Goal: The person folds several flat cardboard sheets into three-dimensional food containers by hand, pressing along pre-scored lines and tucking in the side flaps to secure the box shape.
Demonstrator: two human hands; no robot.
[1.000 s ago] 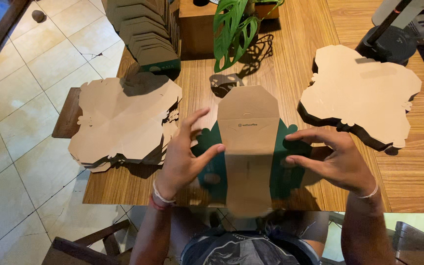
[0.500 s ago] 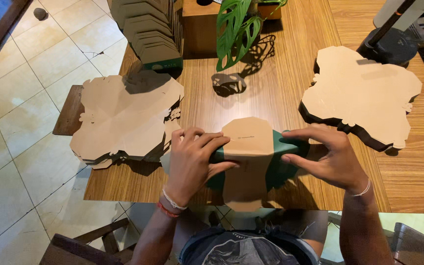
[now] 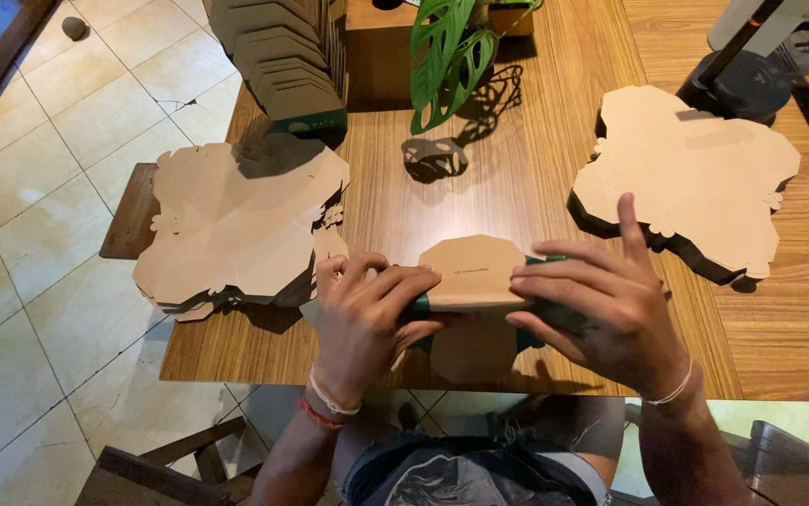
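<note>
The half-folded cardboard box lies at the near edge of the wooden table, directly in front of the person and squarely between the two hands, its long axis running left to right. The left hand is closed over the box's left end, fingers curled on top and thumb tucked toward the green side panel. The right hand presses down on the right end with fingers spread flat and one finger raised clear; it grips nothing else. Both hands touch the box and neither is nearer. The box is plain brown card, matt and stiff, with a many-sided top flap and dark green on its other face. To the left sits a stack of flat cut-outs, unfolded, with scalloped tabs, overhanging the table's corner. A second stack lies well apart to the right, also brown over green. A pile of folded boxes stands at the far left, beside a leafy plant.
</note>
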